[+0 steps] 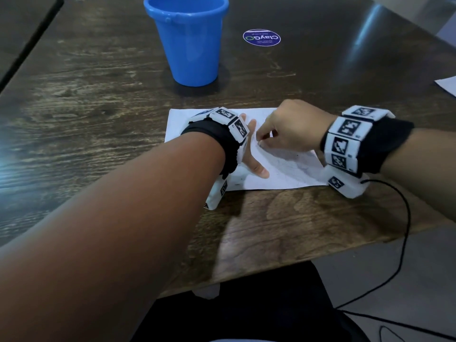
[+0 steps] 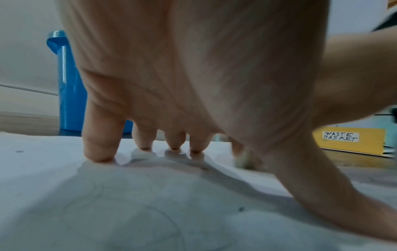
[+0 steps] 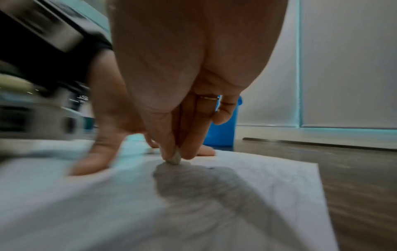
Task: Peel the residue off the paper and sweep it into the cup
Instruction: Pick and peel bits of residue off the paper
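Observation:
A white sheet of paper (image 1: 291,169) with faint pencil marks lies near the table's front edge. My left hand (image 1: 249,144) presses it down with straight, spread fingers (image 2: 98,149). My right hand (image 1: 261,139) pinches a small pale lump (image 3: 175,158) between thumb and fingers, its tip touching the paper (image 3: 257,186) just right of my left thumb (image 3: 96,152). The same lump (image 2: 241,161) shows in the left wrist view beyond my left fingertips. A blue plastic cup (image 1: 190,40) stands upright beyond the paper; its inside is hidden.
A round purple sticker (image 1: 261,37) lies flat right of the cup. Another white sheet (image 1: 446,85) pokes in at the right edge. A black cable (image 1: 404,218) hangs off the table's front right. A yellow box labelled WASTE BASKET (image 2: 348,141) stands further off.

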